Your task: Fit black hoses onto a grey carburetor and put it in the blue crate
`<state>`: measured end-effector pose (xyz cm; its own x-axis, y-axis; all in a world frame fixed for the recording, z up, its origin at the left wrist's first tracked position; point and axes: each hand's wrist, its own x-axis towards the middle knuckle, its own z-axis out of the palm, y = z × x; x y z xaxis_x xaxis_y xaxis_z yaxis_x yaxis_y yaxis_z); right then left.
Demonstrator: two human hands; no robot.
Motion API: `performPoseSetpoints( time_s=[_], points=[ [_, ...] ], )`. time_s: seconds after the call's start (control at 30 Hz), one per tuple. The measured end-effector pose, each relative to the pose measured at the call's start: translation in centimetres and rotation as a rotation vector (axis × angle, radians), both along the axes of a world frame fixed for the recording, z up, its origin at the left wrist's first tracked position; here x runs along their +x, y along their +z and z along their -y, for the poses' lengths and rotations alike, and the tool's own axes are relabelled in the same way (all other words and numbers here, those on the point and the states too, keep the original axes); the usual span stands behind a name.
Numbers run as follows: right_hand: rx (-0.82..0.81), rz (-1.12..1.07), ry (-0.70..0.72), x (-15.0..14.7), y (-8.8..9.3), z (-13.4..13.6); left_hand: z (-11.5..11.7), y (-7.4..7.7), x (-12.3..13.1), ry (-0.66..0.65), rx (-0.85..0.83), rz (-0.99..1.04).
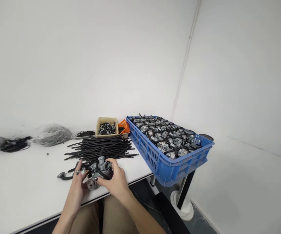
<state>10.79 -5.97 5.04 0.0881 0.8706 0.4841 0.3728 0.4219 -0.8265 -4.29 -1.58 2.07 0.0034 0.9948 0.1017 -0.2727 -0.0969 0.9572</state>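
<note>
A grey metal carburetor (96,171) with black rubber hoses is between my hands, just above the table's front edge. My right hand (117,182) grips it from the right, thumb on its front and fingers over the top. On the other side, my left hand (78,182) closes around the brass fitting end, its fingertips partly hidden behind the body. A black tube with a grey cup-like end (64,175) sticks out to the left of my left hand. Behind the carburetor lies a pile of black rubber hoses (103,146).
A blue plastic crate (166,165) full of carburetors stands at the right, jutting past the edge of the white table (33,188). Against the wall are a cream bin (97,126) of small parts, an orange basket (124,123) and a plastic-wrapped bundle (54,134).
</note>
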Motion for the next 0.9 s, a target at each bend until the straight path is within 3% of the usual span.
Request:
performPoseSetpoints(
  time_s=[0.13,0.23,0.3,0.37,0.47,0.57,0.7,0.8,0.9],
  points=[
    [0.176,-0.051,0.018,4.7,5.0,4.8,0.9,1.1,0.1,-0.03,-0.043,0.088],
    [0.539,0.017,-0.182,10.7,10.8,9.7,1.1,1.3,0.2,-0.057,-0.009,0.051],
    [0.669,0.106,-0.29,15.6,15.0,12.2,1.1,1.2,0.1,-0.071,-0.004,0.015],
    [0.671,0.21,-0.393,20.9,18.7,13.7,1.0,1.0,0.0,-0.078,-0.014,-0.005],
    [0.476,0.446,-0.549,28.8,22.5,14.0,1.0,1.0,0.1,-0.069,-0.003,-0.042],
    [0.057,0.794,-0.596,35.2,23.5,12.7,1.4,1.3,0.4,-0.064,0.009,-0.081],
    [-0.446,0.989,-0.384,39.3,22.7,9.8,1.6,1.4,0.5,-0.075,-0.01,-0.098],
    [-0.622,0.978,-0.197,39.5,22.5,7.6,1.2,1.0,0.2,-0.109,-0.011,-0.117],
    [-0.688,0.98,-0.127,38.9,22.5,6.0,0.6,0.5,-0.3,-0.13,-0.003,-0.14]
  ],
)
